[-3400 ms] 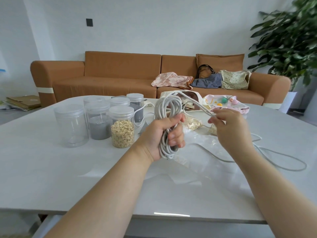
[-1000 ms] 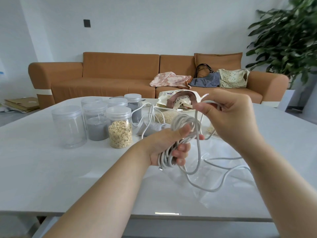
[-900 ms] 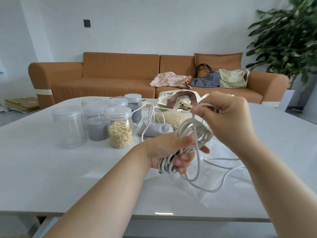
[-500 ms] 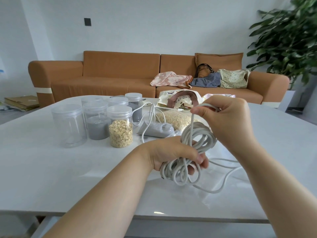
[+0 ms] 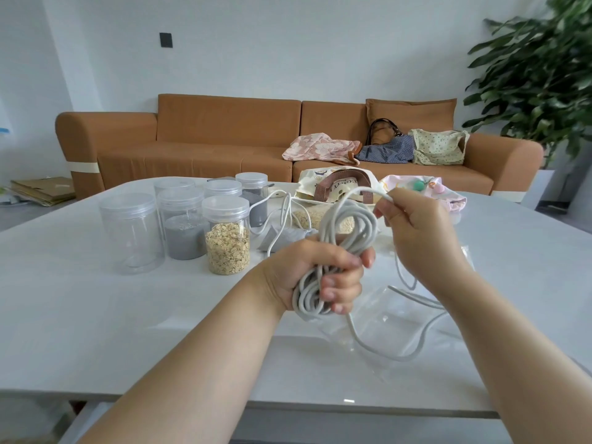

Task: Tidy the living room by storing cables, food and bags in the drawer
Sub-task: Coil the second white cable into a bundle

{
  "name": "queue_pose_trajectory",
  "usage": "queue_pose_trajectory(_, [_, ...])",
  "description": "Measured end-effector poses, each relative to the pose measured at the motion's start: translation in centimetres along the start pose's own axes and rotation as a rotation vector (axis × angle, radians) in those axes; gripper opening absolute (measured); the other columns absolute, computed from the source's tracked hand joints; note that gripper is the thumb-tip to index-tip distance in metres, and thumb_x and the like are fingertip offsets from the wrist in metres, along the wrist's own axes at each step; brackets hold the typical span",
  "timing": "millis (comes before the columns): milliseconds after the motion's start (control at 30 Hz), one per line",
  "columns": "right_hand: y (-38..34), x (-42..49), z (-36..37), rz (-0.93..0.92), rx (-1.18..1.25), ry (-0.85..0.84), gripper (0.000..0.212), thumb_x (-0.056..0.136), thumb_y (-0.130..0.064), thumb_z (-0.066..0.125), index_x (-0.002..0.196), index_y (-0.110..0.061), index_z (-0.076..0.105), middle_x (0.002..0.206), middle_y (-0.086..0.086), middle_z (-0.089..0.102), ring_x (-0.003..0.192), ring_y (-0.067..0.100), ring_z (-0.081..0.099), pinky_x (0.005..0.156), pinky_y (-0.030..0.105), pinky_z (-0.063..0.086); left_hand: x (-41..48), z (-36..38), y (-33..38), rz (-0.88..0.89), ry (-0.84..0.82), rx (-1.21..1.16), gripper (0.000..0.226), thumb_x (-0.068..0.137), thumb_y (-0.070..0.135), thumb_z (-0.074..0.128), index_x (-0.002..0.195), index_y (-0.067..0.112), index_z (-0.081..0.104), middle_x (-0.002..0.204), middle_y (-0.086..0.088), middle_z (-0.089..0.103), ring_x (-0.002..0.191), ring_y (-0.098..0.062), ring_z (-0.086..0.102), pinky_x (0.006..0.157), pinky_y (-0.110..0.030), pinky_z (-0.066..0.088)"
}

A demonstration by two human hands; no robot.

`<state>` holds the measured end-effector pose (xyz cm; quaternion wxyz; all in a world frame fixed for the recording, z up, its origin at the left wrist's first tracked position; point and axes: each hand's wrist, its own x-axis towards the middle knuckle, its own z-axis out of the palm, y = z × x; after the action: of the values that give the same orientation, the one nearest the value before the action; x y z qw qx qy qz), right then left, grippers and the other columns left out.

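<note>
My left hand (image 5: 315, 272) grips a coil of grey-white cable (image 5: 347, 230) above the white table (image 5: 80, 309). My right hand (image 5: 419, 232) pinches a strand of that same cable at the top of the coil. The loose tail of the cable trails in a loop over the table at the right. A clear plastic bag (image 5: 384, 318) lies flat under my hands. Several lidded plastic jars stand at the left, one with oats (image 5: 226, 235), one with grey powder (image 5: 184, 224), one with nothing visible inside (image 5: 131, 230). No drawer shows in this view.
A thin white cable with a grey adapter (image 5: 282, 235) lies behind my left hand. Two fabric bags (image 5: 339, 185) lie at the table's far side. An orange sofa (image 5: 198, 139) carries more bags (image 5: 437, 147). A large plant (image 5: 538, 75) stands at the right.
My right hand has laid more turns onto the coil, so the loose tail on the table is shorter. My left hand has turned over, its knuckles now up, still gripping the coil.
</note>
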<state>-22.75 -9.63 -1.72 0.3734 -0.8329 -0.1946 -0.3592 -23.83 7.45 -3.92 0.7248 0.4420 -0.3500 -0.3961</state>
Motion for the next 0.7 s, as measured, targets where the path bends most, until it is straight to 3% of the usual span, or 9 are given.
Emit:
queue_pose_trajectory(67, [0.2, 0.0, 0.1, 0.001, -0.081, -0.023, 0.023, 0.092, -0.007, 0.052, 0.072, -0.009, 0.061, 0.06, -0.002, 0.048, 0.061, 0.016, 0.043, 0.055, 0.028, 0.027, 0.2, -0.4, 0.1, 0.103, 0.048, -0.086, 0.01, 0.079, 0.011, 0.068, 0.087, 0.006, 0.065, 0.048, 0.003, 0.05, 0.044, -0.008, 0.052, 0.051, -0.021, 0.049])
queue_pose_trajectory(167, [0.4, 0.1, 0.1, 0.029, -0.178, -0.062, 0.021, 0.091, -0.002, 0.05, 0.076, -0.003, 0.064, 0.062, -0.006, 0.047, 0.059, 0.008, 0.04, 0.054, 0.018, 0.029, 0.1, -1.1, 0.5, 0.271, 0.088, -0.228, 0.01, 0.081, 0.011, 0.069, 0.085, 0.003, 0.065, 0.048, 0.001, 0.052, 0.044, -0.011, 0.053, 0.05, -0.023, 0.049])
queue_pose_trajectory(267, [0.8, 0.0, 0.0, 0.063, -0.205, -0.076, 0.021, 0.092, -0.004, 0.048, 0.079, -0.002, 0.065, 0.062, -0.004, 0.049, 0.059, 0.013, 0.038, 0.057, 0.033, 0.019, -0.2, -1.4, 0.6, 0.445, 0.166, -0.336, 0.014, 0.083, 0.015, 0.068, 0.076, 0.005, 0.061, 0.048, 0.001, 0.051, 0.043, -0.011, 0.052, 0.048, -0.023, 0.048])
queue_pose_trajectory(367, [0.6, -0.3, -0.1, 0.038, -0.188, -0.035, 0.02, 0.094, -0.012, 0.05, 0.08, -0.003, 0.062, 0.055, -0.008, 0.044, 0.053, 0.01, 0.038, 0.054, 0.035, 0.021, 0.0, -1.3, 0.6, 0.584, 0.439, -0.406, 0.024, 0.083, 0.024, 0.06, 0.064, 0.01, 0.055, 0.044, 0.005, 0.045, 0.038, -0.008, 0.047, 0.043, -0.02, 0.045])
queue_pose_trajectory(433, [0.2, -0.4, -0.1, -0.001, -0.146, 0.007, 0.016, 0.093, -0.019, 0.054, 0.081, -0.009, 0.056, 0.052, -0.002, 0.046, 0.051, 0.018, 0.04, 0.054, 0.034, 0.026, 0.0, -1.3, 0.8, 0.652, 0.595, -0.448, 0.03, 0.086, 0.027, 0.054, 0.06, 0.012, 0.053, 0.043, 0.006, 0.044, 0.038, -0.007, 0.047, 0.043, -0.018, 0.045])
queue_pose_trajectory(567, [-0.4, -0.8, 0.0, -0.074, -0.033, 0.027, 0.016, 0.09, -0.027, 0.054, 0.077, -0.017, 0.054, 0.043, -0.003, 0.038, 0.048, 0.011, 0.038, 0.047, 0.018, 0.027, -0.2, -1.3, 1.0, 0.62, 0.667, -0.491, 0.028, 0.084, 0.027, 0.054, 0.061, 0.012, 0.051, 0.049, 0.004, 0.047, 0.041, -0.008, 0.05, 0.045, -0.018, 0.047])
queue_pose_trajectory(700, [-0.5, -1.0, 0.1, -0.097, -0.023, 0.019, 0.019, 0.084, -0.024, 0.05, 0.07, -0.012, 0.058, 0.045, -0.004, 0.038, 0.054, 0.01, 0.039, 0.05, 0.021, 0.029, 0.3, -0.8, 0.8, 0.524, 0.742, -0.357, 0.035, 0.093, 0.026, 0.051, 0.063, 0.009, 0.056, 0.064, -0.004, 0.062, 0.06, -0.016, 0.063, 0.056, -0.024, 0.055])
